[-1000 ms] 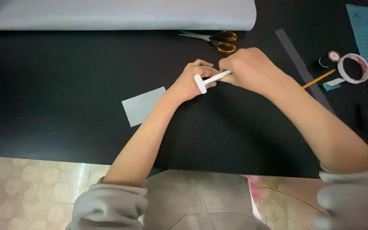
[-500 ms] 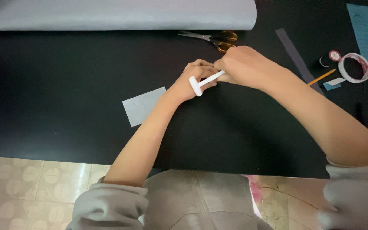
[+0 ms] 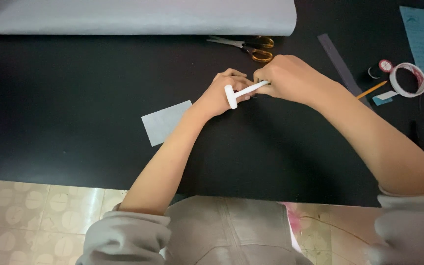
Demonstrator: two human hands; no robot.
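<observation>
My right hand (image 3: 290,79) is closed around a thin white T-shaped tool (image 3: 244,92), whose crossbar end points to the lower left. My left hand (image 3: 222,93) lies right beside it on the black table (image 3: 74,98), fingers curled and touching the tool's shaft; what it presses under the fingers is hidden. Both hands meet near the table's middle, just below a pair of scissors (image 3: 249,47) with yellow handles.
A small grey paper rectangle (image 3: 165,121) lies left of my left forearm. A long grey roll (image 3: 138,17) spans the far edge. At the right lie a grey strip (image 3: 337,59), a pencil (image 3: 371,90), a tape roll (image 3: 408,79), a small round cap (image 3: 385,65) and a blue sheet (image 3: 423,34).
The white tool's crossbar end has shifted slightly left and down as my right hand moved a little. My left hand stays in place.
</observation>
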